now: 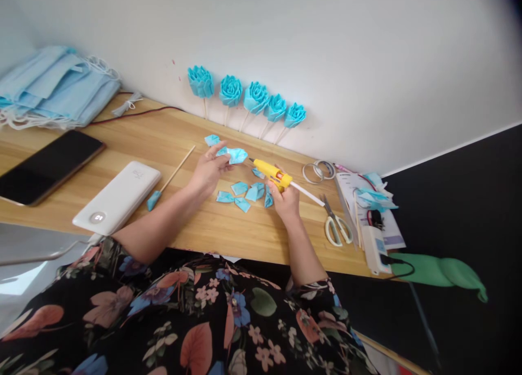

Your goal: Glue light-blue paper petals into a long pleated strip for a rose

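My left hand (209, 170) pinches a folded blue petal (237, 156) above the wooden table. In my right hand (285, 201) is a yellow glue gun (271, 173) with a white glue stick out of its back; its dark nozzle points at the petal, a small distance from it. Several folded blue pieces (240, 188) lie below and between the hands. To the left of my left hand rests a thin stick (178, 168) with a blue bud (153, 200) on its end.
Several blue paper flowers (230, 91) on sticks lean on the wall. At left are stacked masks (61, 87), a phone (51, 166) and a white power bank (118, 197). Tape rolls (324, 170), scissors (335, 223), papers (391, 228) and a power strip (375, 250) lie right.
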`<state>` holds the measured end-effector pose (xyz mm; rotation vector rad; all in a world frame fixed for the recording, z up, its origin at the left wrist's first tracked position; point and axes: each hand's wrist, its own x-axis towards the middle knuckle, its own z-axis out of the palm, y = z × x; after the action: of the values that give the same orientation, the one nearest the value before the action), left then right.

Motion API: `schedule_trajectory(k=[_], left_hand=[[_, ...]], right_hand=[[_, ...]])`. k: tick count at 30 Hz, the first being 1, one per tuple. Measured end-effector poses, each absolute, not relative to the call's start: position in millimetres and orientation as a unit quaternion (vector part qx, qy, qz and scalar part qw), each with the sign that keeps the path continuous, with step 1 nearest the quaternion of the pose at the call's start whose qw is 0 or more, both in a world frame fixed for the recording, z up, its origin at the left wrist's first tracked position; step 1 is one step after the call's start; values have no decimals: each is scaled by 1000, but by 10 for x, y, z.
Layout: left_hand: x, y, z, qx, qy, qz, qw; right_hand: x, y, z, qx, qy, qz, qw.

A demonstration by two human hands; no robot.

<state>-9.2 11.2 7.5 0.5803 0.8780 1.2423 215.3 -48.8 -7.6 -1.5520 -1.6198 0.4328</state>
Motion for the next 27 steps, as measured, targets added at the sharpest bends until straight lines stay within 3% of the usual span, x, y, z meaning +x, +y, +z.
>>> schedule_trajectory(k=[6,9,12,14,17,20,23,27], left_hand=[[-118,132,76,239,397,553,692],[-110,122,88,239,400,551,692],[-101,108,104,244,396,553,691],[-98,101,106,251,391,554,691],[-97,99,93,257,390,554,689],[-100,104,73,266,392,557,682],[-108,113,60,288,396,562,666],[-115,126,52,310,401,563,653]], right_hand=[[2620,-311,-50,-709,-521,227,418],[2918,-274,54,-793,-494,223,279],[3028,-328,272,-852,-514,73,72],[2929,-388,431,-866,-500,-4,-4],[2564,-446,555,-819,-573,-13,10],[2124,-406,471,-683,-722,74,74],[1799,-298,290,-594,-794,112,63],[1632,-177,118,-582,-807,90,48]])
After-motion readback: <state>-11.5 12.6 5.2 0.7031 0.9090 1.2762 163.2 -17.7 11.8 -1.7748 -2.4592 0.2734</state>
